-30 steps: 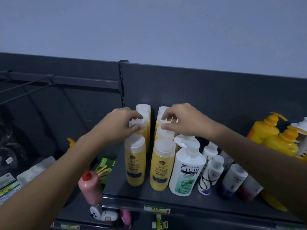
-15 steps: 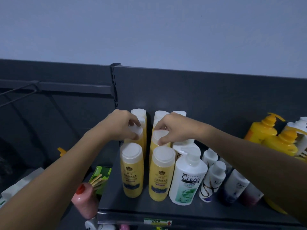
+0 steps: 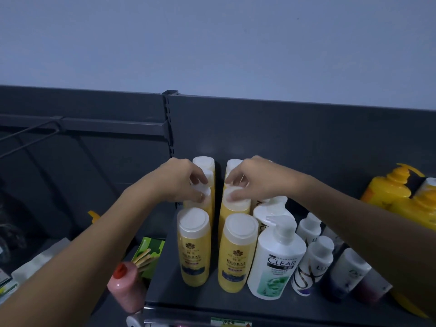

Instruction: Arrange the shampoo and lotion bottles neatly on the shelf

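Dark grey shelf (image 3: 193, 296) against a matching back panel, with a pale blue-grey wall above, carries two rows of yellow bottles running front to back. At the second bottle of the left row (image 3: 207, 201), the left hand (image 3: 180, 182) has its grip curled with the fingertips (image 3: 200, 197) pinching the white cap, so the fingers sit closed around that cap. At the second bottle of the right row (image 3: 233, 208), the right hand (image 3: 257, 180) rests its fingertips (image 3: 232, 198) on the flat white cap top, fingers bent and close together; whether they clamp the cap or only press on it I cannot tell. In front of these stand the front left yellow bottle (image 3: 194, 249) and the front right yellow bottle (image 3: 236, 256), both upright and both reading "HERBAL" beneath a flower emblem, with smaller print too fine to read. Just beside them on the right stands a white pump bottle (image 3: 276, 260) labelled "CLEAR" over a green panel. Further right are small white-capped bottles, one (image 3: 313, 265) with a swirl pattern and letters that begin "LU". Large yellow pump bottles (image 3: 389, 187) stand at the far right. Below the shelf's left end, a pink bottle with a red cap (image 3: 126, 286) leans near a green packet (image 3: 148, 253)
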`<state>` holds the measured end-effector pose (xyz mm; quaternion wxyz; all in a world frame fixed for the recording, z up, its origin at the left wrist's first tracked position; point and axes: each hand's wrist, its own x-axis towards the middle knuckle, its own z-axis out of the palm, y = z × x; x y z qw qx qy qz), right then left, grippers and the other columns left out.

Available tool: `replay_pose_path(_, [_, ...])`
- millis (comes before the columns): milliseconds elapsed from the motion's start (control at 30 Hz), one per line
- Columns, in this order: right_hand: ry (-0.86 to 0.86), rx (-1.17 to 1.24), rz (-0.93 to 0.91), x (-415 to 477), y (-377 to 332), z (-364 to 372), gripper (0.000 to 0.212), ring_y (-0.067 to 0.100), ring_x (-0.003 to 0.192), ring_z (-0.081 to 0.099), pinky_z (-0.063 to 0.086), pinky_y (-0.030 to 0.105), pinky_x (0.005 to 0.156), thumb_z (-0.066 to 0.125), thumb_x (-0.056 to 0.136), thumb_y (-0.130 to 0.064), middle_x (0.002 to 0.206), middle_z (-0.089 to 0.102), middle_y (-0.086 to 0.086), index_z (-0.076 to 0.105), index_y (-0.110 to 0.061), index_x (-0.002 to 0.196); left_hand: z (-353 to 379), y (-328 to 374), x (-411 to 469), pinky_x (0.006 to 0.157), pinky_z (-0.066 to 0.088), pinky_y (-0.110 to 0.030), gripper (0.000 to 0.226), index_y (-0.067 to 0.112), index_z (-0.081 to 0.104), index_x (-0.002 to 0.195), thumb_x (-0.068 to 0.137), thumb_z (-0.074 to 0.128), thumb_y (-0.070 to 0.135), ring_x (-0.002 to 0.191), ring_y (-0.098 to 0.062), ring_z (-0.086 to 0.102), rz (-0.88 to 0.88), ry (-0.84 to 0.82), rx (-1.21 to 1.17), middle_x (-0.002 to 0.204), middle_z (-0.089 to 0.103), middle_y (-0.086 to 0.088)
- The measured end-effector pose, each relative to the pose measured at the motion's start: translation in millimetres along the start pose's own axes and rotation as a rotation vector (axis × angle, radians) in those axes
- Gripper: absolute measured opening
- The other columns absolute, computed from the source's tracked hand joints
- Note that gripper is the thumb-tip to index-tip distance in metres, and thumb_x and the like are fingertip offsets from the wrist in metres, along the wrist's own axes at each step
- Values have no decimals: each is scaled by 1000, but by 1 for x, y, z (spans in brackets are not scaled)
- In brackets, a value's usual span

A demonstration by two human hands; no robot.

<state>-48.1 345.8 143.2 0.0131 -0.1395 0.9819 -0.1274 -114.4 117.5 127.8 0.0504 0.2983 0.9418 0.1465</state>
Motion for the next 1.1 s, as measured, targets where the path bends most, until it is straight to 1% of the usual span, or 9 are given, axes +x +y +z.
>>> replay_pose_path(100, [170,22,18,13,10,-12,36,5,94,68,58,26,82,75,91,-42,99,70,-13,74,-25,123,-6,-2,6,93,59,-37,39,32,74,118,87,71,56,102,-13,68,-33,101,-53,108,73,10])
replay_pose_path(200, [71,-82,39,28,21,-13,39,11,99,67,59,30,84,76,91,-31,113,69,-7,69,-27,129,-4,-2,21,89,59,-36,42,30,72,122,88,71,55,102,-16,68,-47,225,-78,112,73,5])
replay_pose_path(300, [-84,-177,-4,37,25,-8,49,12,106,60,53,28,84,77,89,-22,111,59,-10,64,-28,136,1,1,39,82,55,-32,50,31,70,127,82,75,54,104,-18,66,-58,141,-59,118,70,4])
replay_pose_path(400, [-107,-228,-23,41,27,-3,61,14,105,52,50,30,85,74,89,-16,111,48,-8,56,-37,143,7,3,49,76,54,-31,54,33,71,126,77,79,54,100,-20,66,-86,109,20,119,69,4])
replay_pose_path(500, [-97,-223,-12,42,29,4,62,20,103,54,53,33,83,72,89,-13,112,44,-7,55,-43,140,12,4,54,73,55,-31,51,34,72,124,76,82,48,100,-22,66,-126,107,26,125,68,2])
replay_pose_path(633, [-76,-196,8,43,30,5,59,24,106,54,54,38,84,70,89,-9,114,45,-4,58,-41,138,13,5,55,71,51,-29,47,31,73,125,80,82,41,97,-21,63,-142,118,13,126,68,-2])
replay_pose_path(733, [-57,-190,2,42,25,9,58,25,105,55,46,29,76,67,92,-6,117,45,-2,57,-36,141,13,7,55,72,51,-30,47,30,73,126,81,82,39,95,-21,61,-158,127,11,128,68,-3])
replay_pose_path(833, [-48,-219,2,42,22,10,61,28,106,57,43,27,73,65,93,0,121,45,0,56,-34,144,14,8,53,75,57,-33,48,32,73,126,80,82,41,98,-24,65,-171,142,1,128,68,-4])
replay_pose_path(1100, [-7,-238,-15,31,18,0,64,25,112,58,51,32,83,66,96,-7,125,49,-2,51,-38,149,15,16,46,78,59,-38,49,33,70,130,84,75,49,104,-25,65,-186,183,51,133,63,-2])
